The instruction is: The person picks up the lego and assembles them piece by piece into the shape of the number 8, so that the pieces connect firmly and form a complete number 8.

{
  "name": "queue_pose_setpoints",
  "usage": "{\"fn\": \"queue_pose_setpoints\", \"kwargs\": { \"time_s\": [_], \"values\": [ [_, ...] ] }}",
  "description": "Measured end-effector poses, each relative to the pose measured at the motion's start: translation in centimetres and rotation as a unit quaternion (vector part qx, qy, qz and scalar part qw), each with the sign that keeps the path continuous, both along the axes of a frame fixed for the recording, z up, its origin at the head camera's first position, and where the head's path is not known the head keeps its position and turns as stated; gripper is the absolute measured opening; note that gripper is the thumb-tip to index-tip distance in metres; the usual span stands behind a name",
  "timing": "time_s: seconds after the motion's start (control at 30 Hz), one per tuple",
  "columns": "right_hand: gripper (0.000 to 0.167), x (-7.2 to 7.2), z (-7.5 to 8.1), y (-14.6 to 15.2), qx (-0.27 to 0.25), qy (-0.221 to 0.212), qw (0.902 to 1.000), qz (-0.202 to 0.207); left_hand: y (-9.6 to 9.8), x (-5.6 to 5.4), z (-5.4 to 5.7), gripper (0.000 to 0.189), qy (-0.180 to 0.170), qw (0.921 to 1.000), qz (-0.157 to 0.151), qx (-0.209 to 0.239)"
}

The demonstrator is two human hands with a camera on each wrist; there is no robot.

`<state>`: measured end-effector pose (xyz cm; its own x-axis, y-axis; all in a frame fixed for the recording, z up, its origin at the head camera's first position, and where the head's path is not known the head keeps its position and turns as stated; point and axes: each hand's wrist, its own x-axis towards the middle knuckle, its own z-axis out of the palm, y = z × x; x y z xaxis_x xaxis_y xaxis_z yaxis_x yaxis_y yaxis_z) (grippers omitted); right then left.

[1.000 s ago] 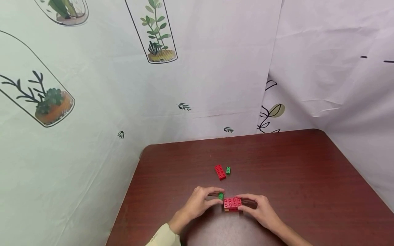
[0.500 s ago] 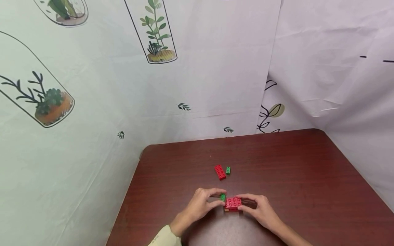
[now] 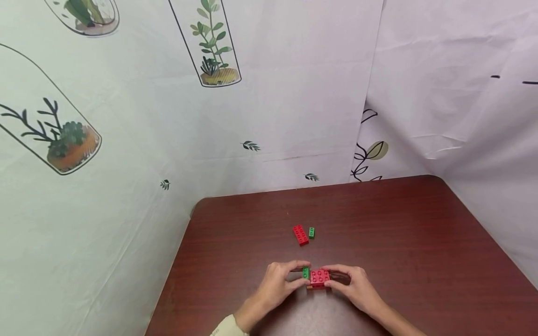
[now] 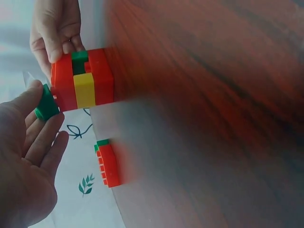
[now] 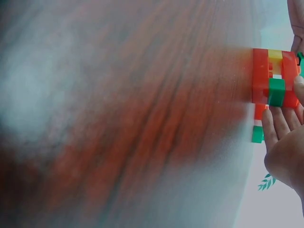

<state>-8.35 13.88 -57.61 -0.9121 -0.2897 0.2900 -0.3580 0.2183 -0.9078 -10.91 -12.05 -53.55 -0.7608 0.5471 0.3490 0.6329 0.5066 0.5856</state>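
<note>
My left hand (image 3: 275,283) pinches a small green brick (image 3: 306,273) between thumb and fingertips, at the left end of a built stack's top. The stack (image 3: 320,277) stands on the table. In the left wrist view it shows a red brick below, yellow (image 4: 85,90) and green (image 4: 80,63) bricks with a gap between them in the middle layer, and a studded red brick (image 4: 62,83) on top. The green brick is right by the top studs; whether it is pressed on I cannot tell. My right hand (image 3: 357,285) grips the stack's right end between thumb and fingers.
Beyond the hands, a loose red brick (image 3: 300,235) lies studs up, with a small green brick (image 3: 312,233) just to its right. The dark reddish wooden table (image 3: 378,224) meets a white printed cloth (image 3: 286,121) at its back and sides.
The left hand has moved slightly right and toward the person, bringing its green brick from beside the stack to over the top brick's left end. The right hand keeps its hold.
</note>
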Motion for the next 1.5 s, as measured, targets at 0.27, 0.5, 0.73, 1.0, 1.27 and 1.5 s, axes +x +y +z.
{"fn": "queue_pose_setpoints", "kwargs": {
  "time_s": [0.27,0.5,0.73,1.0,1.27,1.5],
  "values": [
    [0.033,0.1,0.1,0.0,-0.003,-0.004,1.0000,0.003,0.4,0.7,-0.3,0.039,0.022,0.9995,0.025,0.004],
    [0.033,0.1,0.0,0.0,-0.001,0.007,1.0000,-0.001,0.7,1.2,-0.1,0.039,0.051,0.9978,0.041,-0.013],
    [0.033,0.2,0.0,0.0,0.000,0.006,1.0000,-0.002,0.9,1.6,0.1,0.036,0.042,0.9971,0.051,-0.038],
    [0.032,0.2,0.0,-0.1,0.003,0.016,0.9998,-0.007,1.2,1.9,0.2,0.036,0.064,0.9947,0.055,-0.058],
    [0.032,0.2,-0.1,-0.1,0.002,0.013,0.9999,-0.004,1.2,2.1,-0.4,0.039,0.084,0.9936,0.059,-0.048],
    [0.032,0.1,-0.2,-0.1,0.004,0.015,0.9998,-0.010,1.0,1.8,-1.0,0.040,0.097,0.9938,0.051,-0.022]
  ]
}}
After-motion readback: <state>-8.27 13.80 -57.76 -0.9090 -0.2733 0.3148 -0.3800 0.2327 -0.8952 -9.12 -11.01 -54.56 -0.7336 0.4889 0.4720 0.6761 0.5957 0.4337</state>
